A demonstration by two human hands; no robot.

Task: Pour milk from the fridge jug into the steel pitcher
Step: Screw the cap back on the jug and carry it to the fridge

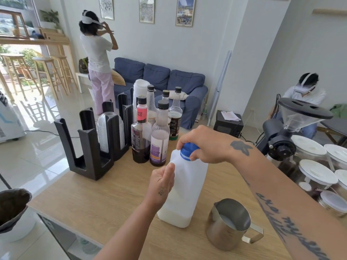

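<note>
At a café counter, a person works over a translucent white plastic milk jug [185, 188] that stands on its base near the middle of the light wooden countertop [97, 203], with milk showing white in its lower part. The left hand [162, 184] grips the jug high on its near side, fingers curled against the plastic just below the shoulder. The right hand [204, 145] comes in from above, thumb and fingers clamped round the jug's blue ribbed screw cap [187, 152], which sits on the neck.

Just beside the jug, to its right and closer to the person, stands a polished steel pitcher [219, 239], upright, handle turned to the right, a shallow pool of milk visible inside.

Behind the jug stands a cluster of black-capped syrup bottles [159, 136]. To their left, a black plastic organiser [90, 147] holds stacked clear lids. A black coffee grinder [293, 124] and white-lidded glass jars [317, 173] line the right edge. Across the room, two people wearing white headsets are near a blue sofa [159, 77].
</note>
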